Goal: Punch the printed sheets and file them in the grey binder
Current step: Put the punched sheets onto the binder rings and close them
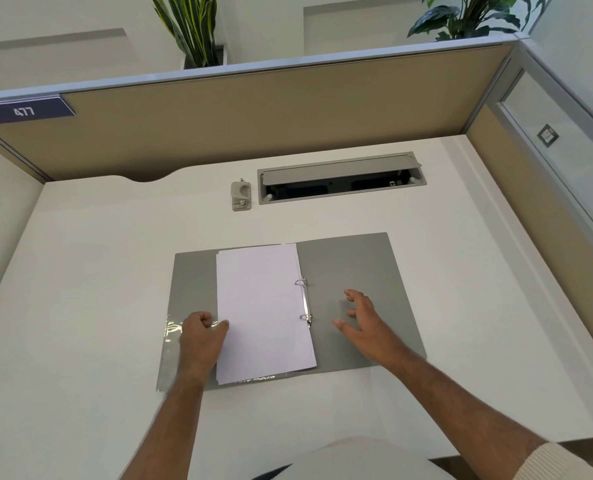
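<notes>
- So the grey binder (353, 289) is lying open flat on the white desk (97, 271), and the stack of printed sheets (262, 313) looks already threaded on the two metal rings (305, 301), lying over the left cover. Looks to me like punching is done and we're at the tail end of filing.
- Left hand (201, 336) is at the left edge of the sheets, low down, fingers curled in loosely. Can't really tell if it's pinching the paper edge or just resting a thumb on it; I'd call it holding nothing.
- Right hand (364, 318) hovers over the bare right cover, fingers spread and relaxed, gripping nothing, just beside the rings.
- Rings look closed from here, though they're small, so not sure.
- Next move, I'd guess: check the rings are snapped, square up the stack, then fold one cover over to shut the binder. The stack sits a bit skewed with lower pages peeking out at the bottom, so tidy that first or corners may crease.
- There's a shiny clear plastic pocket (170, 344) along the left cover's edge, under the left hand.
- The hole punch (241, 195) sits well back on the desk, next to the open cable tray (340, 178). Nothing's in the way of closing it.
</notes>
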